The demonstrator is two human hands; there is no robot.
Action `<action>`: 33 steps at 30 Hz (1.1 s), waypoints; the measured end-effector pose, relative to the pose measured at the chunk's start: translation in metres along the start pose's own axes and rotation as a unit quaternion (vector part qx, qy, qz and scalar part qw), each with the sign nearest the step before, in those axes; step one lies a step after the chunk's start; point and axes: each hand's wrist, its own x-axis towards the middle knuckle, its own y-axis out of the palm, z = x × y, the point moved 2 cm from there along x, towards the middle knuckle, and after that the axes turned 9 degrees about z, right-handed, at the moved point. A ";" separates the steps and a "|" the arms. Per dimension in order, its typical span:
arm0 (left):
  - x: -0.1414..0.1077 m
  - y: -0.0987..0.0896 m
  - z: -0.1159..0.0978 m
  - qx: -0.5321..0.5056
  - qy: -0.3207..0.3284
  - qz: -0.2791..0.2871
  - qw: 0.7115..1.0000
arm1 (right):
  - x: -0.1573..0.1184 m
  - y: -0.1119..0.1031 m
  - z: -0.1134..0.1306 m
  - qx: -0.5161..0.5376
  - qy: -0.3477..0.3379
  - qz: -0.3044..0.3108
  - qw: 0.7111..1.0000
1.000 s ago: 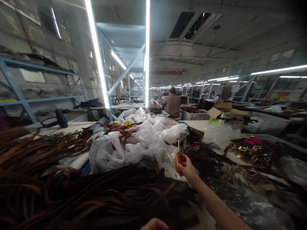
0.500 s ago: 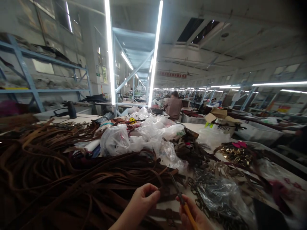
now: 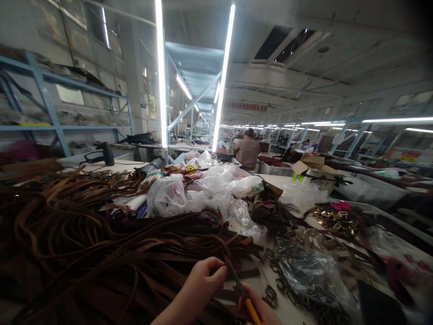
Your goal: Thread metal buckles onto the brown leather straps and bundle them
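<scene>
My left hand [image 3: 204, 282] is closed in a pinch, thumb against fingers, at the front edge of a heap of brown leather straps [image 3: 135, 250]. What lies between those fingertips is too small and dark to make out; a strap runs just beyond them. My right hand [image 3: 259, 304] is wrapped round a long thin tool [image 3: 251, 311] with a yellow-orange handle and a dark metal shaft. The shaft slants up and left, its tip just past my left fingertips, near the strap. Dark metal buckles [image 3: 269, 295] lie to the right of the tool.
Clear plastic bags [image 3: 203, 189] are piled behind the straps. At right are a plastic-wrapped bundle [image 3: 311, 262], gold buckles [image 3: 334, 219] and an open cardboard box [image 3: 314, 174]. A black-handled device [image 3: 107, 154] stands back left. A person [image 3: 247, 151] sits farther off.
My right hand and the tool have moved left, bringing the shaft closer to my left fingertips. My left hand stays pinched in nearly the same place. The view has turned slightly left.
</scene>
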 end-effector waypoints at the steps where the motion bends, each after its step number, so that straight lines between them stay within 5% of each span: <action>1: 0.000 0.000 0.000 0.000 -0.002 0.009 1.000 | -0.002 0.001 0.003 0.004 -0.009 -0.011 1.000; 5: 0.000 0.002 0.000 -0.009 -0.007 0.026 1.000 | -0.007 0.009 0.016 0.050 -0.061 -0.007 0.997; 10: 0.002 0.004 0.001 -0.017 -0.005 0.030 0.999 | -0.008 0.011 0.018 0.097 -0.048 -0.043 0.993; 21: 0.002 0.014 0.008 -0.038 -0.006 0.061 0.997 | -0.013 0.010 0.019 0.137 -0.072 -0.019 0.988; 33: -0.003 0.018 0.003 -0.019 -0.008 0.084 0.996 | -0.019 0.006 0.013 0.101 -0.081 -0.011 0.992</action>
